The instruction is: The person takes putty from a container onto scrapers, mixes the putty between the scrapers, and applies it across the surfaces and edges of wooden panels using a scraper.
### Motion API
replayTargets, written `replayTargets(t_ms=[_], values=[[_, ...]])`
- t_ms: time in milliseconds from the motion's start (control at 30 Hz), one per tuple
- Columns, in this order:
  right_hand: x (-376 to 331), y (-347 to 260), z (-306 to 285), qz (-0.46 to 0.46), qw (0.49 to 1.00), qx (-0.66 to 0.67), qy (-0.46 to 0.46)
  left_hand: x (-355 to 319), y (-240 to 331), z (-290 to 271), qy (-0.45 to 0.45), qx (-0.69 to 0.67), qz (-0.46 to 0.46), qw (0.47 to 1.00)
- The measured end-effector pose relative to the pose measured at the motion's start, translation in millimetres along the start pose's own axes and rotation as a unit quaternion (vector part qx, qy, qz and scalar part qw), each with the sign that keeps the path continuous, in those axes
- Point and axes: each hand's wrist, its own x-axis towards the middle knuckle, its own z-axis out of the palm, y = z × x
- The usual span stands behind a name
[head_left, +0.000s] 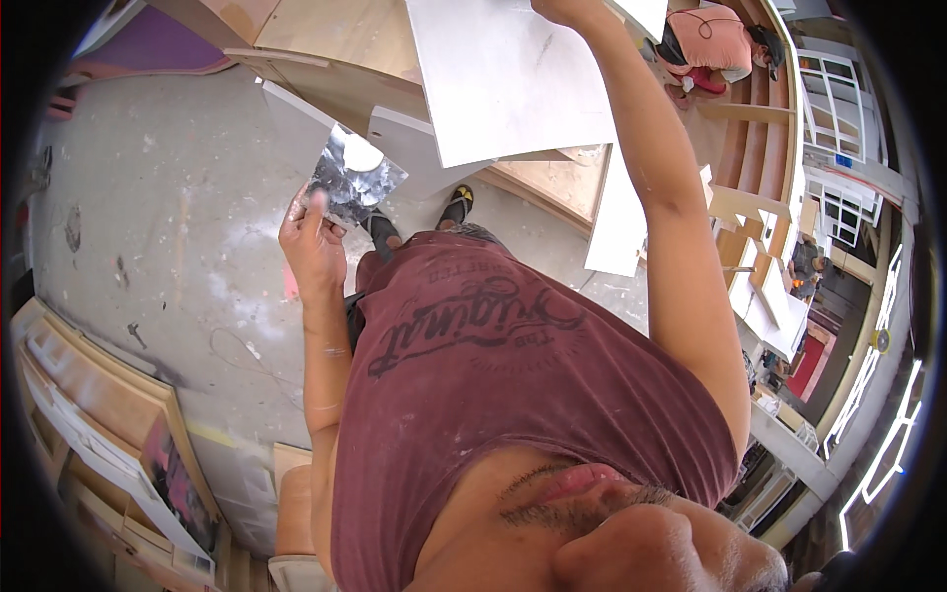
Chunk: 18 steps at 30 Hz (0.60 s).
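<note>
My left hand [314, 242] is closed on the edge of a square, shiny metal plate [347, 189], with the thumb on its upper face. A smooth patch of white paste [362, 153] lies on the plate, and dark smears mark the metal around it. My right arm stretches forward over a large white panel [513, 89]. Only part of my right hand [570, 8] shows at the top edge, by the panel's far side; its fingers are cut off, so anything in them is hidden.
Wooden boards [345, 39] and a shallow wooden frame [552, 187] lie around the panel. A narrow white board [619, 222] leans nearby. Another person [712, 44] crouches at the upper right beside curved wooden shelving [755, 148]. Stacked wooden furniture [109, 395] stands at left on the concrete floor [168, 227].
</note>
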Motion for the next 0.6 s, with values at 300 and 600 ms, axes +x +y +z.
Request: replayTargets(t_ms=[300,600], values=[[-7.4,2.9,10.0,-0.058,0.998,-0.033,0.024,1.4,-8.6,-8.6,0.02,-0.008,-0.011,1.0],[-43.8,-5.4,20.4,-0.076,0.995,-0.069,0.009,6.7,-7.0,-5.1,0.016,-0.004,-0.012,1.0]])
